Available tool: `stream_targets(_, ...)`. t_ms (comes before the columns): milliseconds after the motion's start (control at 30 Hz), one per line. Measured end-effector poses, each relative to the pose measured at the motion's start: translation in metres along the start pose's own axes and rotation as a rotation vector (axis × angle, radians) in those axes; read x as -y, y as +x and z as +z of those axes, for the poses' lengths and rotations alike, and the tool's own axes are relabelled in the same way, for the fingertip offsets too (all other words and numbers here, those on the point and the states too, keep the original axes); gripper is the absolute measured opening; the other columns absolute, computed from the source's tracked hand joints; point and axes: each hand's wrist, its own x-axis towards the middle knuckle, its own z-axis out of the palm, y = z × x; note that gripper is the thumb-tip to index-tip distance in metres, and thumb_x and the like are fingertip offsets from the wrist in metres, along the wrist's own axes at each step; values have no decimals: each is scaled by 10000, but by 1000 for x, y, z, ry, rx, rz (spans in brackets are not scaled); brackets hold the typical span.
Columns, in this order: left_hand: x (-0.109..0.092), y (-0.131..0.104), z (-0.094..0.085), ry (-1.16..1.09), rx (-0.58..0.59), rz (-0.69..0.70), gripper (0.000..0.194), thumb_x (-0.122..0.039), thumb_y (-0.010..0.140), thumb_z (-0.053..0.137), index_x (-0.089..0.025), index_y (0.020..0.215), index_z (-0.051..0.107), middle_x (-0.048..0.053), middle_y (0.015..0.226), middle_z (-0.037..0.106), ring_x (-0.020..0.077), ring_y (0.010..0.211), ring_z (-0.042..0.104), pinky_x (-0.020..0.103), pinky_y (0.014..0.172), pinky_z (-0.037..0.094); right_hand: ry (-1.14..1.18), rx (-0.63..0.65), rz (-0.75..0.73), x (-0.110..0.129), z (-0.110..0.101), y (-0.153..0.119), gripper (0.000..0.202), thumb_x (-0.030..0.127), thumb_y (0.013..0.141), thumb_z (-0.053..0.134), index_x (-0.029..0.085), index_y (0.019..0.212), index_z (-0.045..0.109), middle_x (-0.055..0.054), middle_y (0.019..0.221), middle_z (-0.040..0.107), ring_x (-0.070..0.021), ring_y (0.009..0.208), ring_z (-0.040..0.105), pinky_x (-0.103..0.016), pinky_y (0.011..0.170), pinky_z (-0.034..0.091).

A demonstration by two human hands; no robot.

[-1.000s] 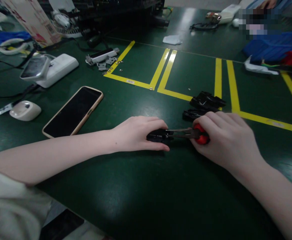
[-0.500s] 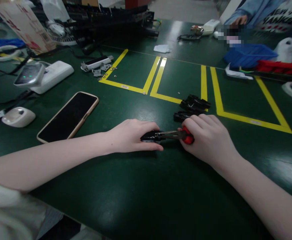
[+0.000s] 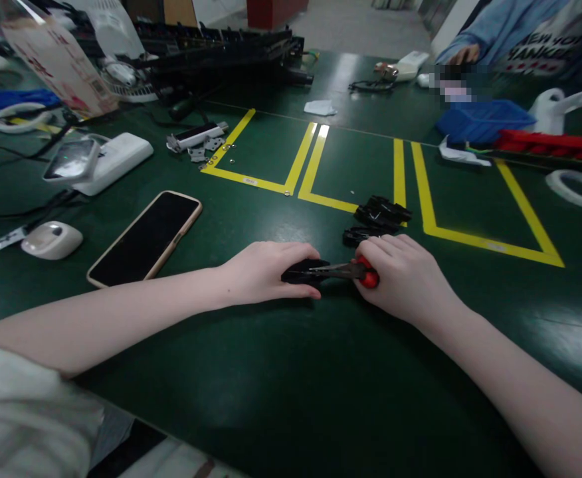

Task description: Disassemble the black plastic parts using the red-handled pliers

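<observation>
Between the thumb and fingers of my left hand (image 3: 266, 272) is a small black part (image 3: 303, 271). My right hand (image 3: 400, 275) is closed round the red handles of the pliers (image 3: 345, 270), whose metal jaws reach left and meet the black part. Much of the handles is hidden by my fingers. Just beyond my right hand, several black pieces (image 3: 381, 211) lie in a small heap, partly over the yellow tape (image 3: 399, 176).
To the left lie a phone (image 3: 146, 239), a white rounded device (image 3: 52, 240) and a white power bank (image 3: 116, 162). Metal parts (image 3: 198, 137) rest farther back. A blue tray (image 3: 485, 121) stands at the right, near a person's hand (image 3: 464, 56).
The whole view has shifted slightly. The black part and the plier jaws look slightly turned, while both hands keep their hold.
</observation>
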Motion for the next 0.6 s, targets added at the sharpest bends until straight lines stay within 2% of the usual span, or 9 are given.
stream_targets(167, 0, -1, 0, 79, -6, 4, 421, -507, 932, 715, -173, 1180, 646, 47, 1012, 753, 184, 840, 699, 252, 685, 458, 37, 21, 19, 0, 2, -1, 43, 171, 794, 596, 196, 794, 560, -77, 805, 667, -207, 714, 578, -341, 675, 453)
stream_targets(333, 1, -1, -1, 95, 13, 13, 437, -560, 964, 641, -168, 1155, 663, 40, 932, 756, 165, 742, 684, 238, 630, 419, 41, -9, 30, -1, 12, -2, 87, 173, 769, 613, 208, 780, 534, -69, 797, 659, -205, 706, 574, -337, 657, 448)
stream_targets(600, -2, -1, 0, 128, -23, -14, 453, -594, 924, 664, -173, 1089, 689, -2, 765, 710, 135, 612, 628, 219, 560, 374, 36, -14, 29, 1, 8, -4, 56, 192, 825, 584, 179, 879, 575, -101, 876, 677, -236, 799, 612, -359, 714, 474)
